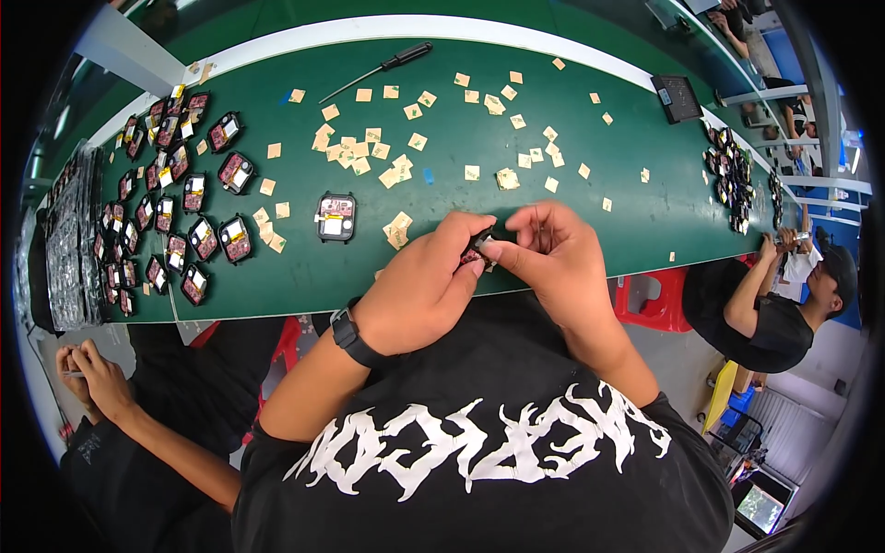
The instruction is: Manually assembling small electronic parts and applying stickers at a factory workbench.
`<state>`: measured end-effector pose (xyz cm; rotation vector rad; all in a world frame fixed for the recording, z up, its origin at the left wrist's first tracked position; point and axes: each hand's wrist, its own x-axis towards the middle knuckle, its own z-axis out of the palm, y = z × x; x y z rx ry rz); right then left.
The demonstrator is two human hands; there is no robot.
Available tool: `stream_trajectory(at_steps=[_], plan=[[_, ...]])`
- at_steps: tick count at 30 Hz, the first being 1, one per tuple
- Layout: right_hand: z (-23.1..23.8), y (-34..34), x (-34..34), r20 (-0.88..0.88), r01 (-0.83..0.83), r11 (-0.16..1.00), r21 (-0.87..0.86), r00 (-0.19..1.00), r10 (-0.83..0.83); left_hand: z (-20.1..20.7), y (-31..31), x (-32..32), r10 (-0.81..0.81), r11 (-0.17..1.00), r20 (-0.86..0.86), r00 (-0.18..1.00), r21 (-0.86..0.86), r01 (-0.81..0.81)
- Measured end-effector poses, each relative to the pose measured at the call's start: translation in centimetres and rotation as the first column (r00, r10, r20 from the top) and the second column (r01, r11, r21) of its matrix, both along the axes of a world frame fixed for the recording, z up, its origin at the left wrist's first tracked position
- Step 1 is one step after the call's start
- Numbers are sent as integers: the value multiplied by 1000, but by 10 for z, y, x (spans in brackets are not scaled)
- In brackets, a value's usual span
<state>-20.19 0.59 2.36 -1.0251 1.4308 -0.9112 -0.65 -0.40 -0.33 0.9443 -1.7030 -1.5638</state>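
My left hand (419, 286) and my right hand (553, 253) meet over the near edge of the green table (590, 212). Together they pinch a small square black module with a reddish inside (477, 252), mostly hidden by my fingers. My right fingertips press at its right edge. A similar square module (336, 217) lies flat on the table just left of my hands. Small tan paper squares (398, 229) lie beside it. A black band is on my left wrist.
Several more modules (175, 212) lie in rows at the table's left. Tan paper squares (369, 152) litter the middle. A screwdriver (378, 70) lies at the far edge, a dark tray (678, 97) far right. Other people sit left (92, 378) and right (784, 295).
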Motion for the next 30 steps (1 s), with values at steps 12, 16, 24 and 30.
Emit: stream_trajectory(at_steps=[12, 16, 24, 30], plan=[[2, -2, 1, 172, -140, 986, 88, 977, 123, 6, -1, 4, -48, 988, -96, 994, 144, 62], [17, -6, 0, 250, -118, 971, 206, 966, 65, 2, -1, -1, 64, 977, -146, 987, 209, -32], [20, -10, -7, 194, -198, 945, 262, 970, 149, 0, 1, -1, 112, 975, -95, 989, 203, -91], [17, -11, -8, 178, -182, 951, 249, 974, 139, 4, -1, -4, 121, 989, -23, 992, 90, -119]])
